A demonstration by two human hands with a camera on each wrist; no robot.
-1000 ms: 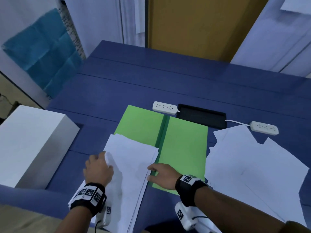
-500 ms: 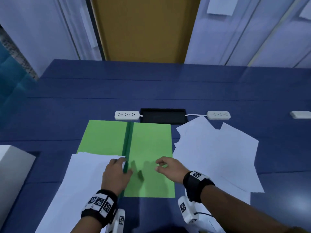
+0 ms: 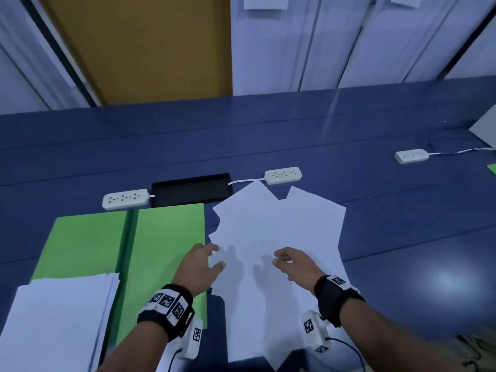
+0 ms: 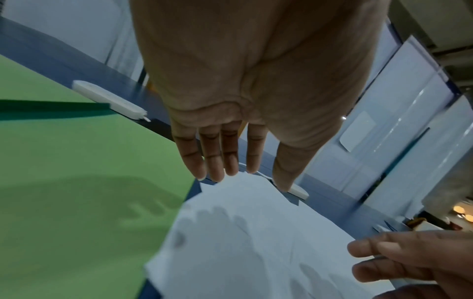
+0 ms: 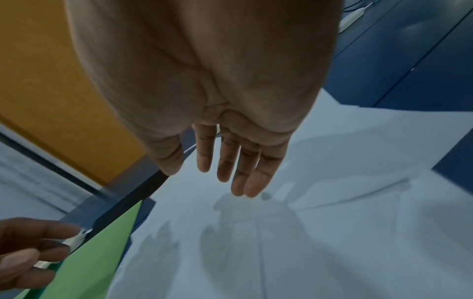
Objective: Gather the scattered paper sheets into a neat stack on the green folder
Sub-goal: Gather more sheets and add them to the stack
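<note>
An open green folder (image 3: pixel 166 237) lies flat on the blue table. A stack of white sheets (image 3: pixel 59 318) overlaps its near left corner. To its right, several loose white sheets (image 3: pixel 281 226) lie fanned out. My left hand (image 3: pixel 198 264) hovers over the folder's right edge, fingers straight and spread, reaching the loose sheets (image 4: pixel 243 232). My right hand (image 3: pixel 290 261) hovers above the same sheets (image 5: pixel 307 232), fingers relaxed. Neither hand holds anything; both cast shadows on the paper.
Two white power strips (image 3: pixel 125 199) (image 3: pixel 282 175) flank a black cable tray (image 3: pixel 190 189) behind the folder. A third strip (image 3: pixel 411 156) lies far right. Blue table surface (image 3: pixel 402 224) stretches to the right.
Both hands left the stack and the folder and moved right, over the fanned loose sheets. My view swung right with them.
</note>
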